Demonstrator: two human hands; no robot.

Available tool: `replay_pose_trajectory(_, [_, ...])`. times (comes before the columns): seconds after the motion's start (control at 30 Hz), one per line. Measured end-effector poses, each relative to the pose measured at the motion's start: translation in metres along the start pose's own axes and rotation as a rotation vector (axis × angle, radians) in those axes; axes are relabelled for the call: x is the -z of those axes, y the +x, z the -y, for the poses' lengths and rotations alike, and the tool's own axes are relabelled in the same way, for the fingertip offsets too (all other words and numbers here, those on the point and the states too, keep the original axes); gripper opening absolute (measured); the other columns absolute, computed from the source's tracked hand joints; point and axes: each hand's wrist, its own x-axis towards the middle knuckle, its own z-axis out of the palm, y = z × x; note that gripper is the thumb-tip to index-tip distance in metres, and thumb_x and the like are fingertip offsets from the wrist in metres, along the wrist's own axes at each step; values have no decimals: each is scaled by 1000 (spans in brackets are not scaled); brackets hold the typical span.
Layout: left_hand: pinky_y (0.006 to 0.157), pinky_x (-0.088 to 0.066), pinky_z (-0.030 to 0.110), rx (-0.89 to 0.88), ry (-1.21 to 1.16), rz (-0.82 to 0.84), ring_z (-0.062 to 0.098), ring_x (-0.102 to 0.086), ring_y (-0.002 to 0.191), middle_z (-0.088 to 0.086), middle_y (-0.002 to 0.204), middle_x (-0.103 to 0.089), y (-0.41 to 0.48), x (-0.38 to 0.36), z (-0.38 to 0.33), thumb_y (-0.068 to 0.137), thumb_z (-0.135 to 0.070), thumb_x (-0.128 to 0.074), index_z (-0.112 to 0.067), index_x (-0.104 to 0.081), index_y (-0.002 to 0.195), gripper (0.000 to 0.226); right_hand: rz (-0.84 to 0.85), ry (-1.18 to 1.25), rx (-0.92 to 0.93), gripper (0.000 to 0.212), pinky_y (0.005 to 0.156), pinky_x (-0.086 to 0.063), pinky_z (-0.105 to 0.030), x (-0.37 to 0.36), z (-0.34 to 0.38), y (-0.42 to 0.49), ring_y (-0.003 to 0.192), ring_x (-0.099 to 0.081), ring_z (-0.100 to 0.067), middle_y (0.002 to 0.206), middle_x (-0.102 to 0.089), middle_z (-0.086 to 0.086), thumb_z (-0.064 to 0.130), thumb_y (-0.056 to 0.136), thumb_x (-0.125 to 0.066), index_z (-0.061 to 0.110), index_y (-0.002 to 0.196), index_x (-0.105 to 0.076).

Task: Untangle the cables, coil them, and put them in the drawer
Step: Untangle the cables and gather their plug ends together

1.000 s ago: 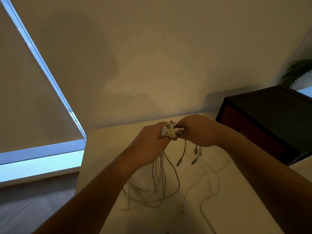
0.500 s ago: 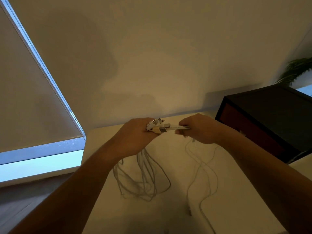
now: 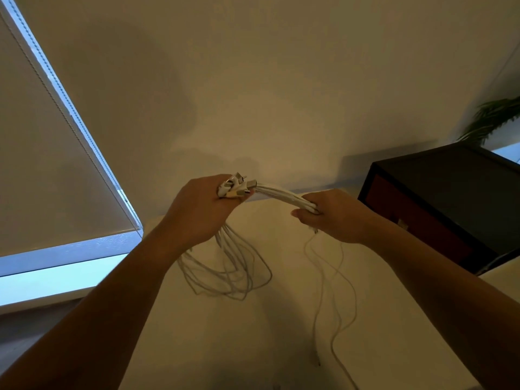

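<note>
**Q:** Since the earlier frame, what has moved?
**A:** Both hands have drawn apart. The right hand (image 3: 334,218) has slid along the cables (image 3: 281,192) toward the dark cabinet (image 3: 450,192). A straight white span now runs between the two fists. The left hand (image 3: 197,212) sits higher, on the side away from the cabinet.

**Q:** State of the fingers?
**A:** Left fingers are curled round a bunch of plugs (image 3: 235,188), and right fingers are wrapped round the strands. Loops (image 3: 228,274) hang below the left hand. Thinner loose strands (image 3: 334,280) trail from the right hand onto the table (image 3: 253,347) in front of the cabinet.

**Q:** What could go wrong?
**A:** Most likely a knot pulled tight. The hanging loops cross one another, and further pulling would cinch them. A plug could also slip from the crowded left grip, or a trailing end could snag as it drags across the table.

**Q:** Surroundings and obstructions?
**A:** A window blind (image 3: 42,164) lies well away from the cabinet, beyond the left hand, and a plant (image 3: 492,116) stands behind the cabinet. Its reddish front (image 3: 416,220), probably the drawer, looks closed. With both hands occupied, one must let go before anything can be stowed.
</note>
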Motion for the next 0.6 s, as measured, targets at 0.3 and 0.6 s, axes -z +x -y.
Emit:
replay_pose_trajectory(0.3, [68, -35, 27, -14, 5, -143, 20, -51, 66, -6, 67, -58, 14, 26, 2, 88, -40, -65, -28, -65, 84, 13, -93, -25, 11, 42, 56, -40, -37, -9, -25, -16, 55, -49, -14, 62, -51, 1, 53, 92, -30, 17, 81, -47])
replay_pose_trajectory(0.6, [66, -36, 34, 43, -7, -287, 20, -48, 62, 7, 64, -57, 19, 47, 9, 91, -38, -60, -11, -67, 89, 28, -131, -135, -170, 32, 49, -34, -31, -28, -79, -29, 51, -44, -13, 58, -43, 4, 48, 97, -19, 30, 73, -32])
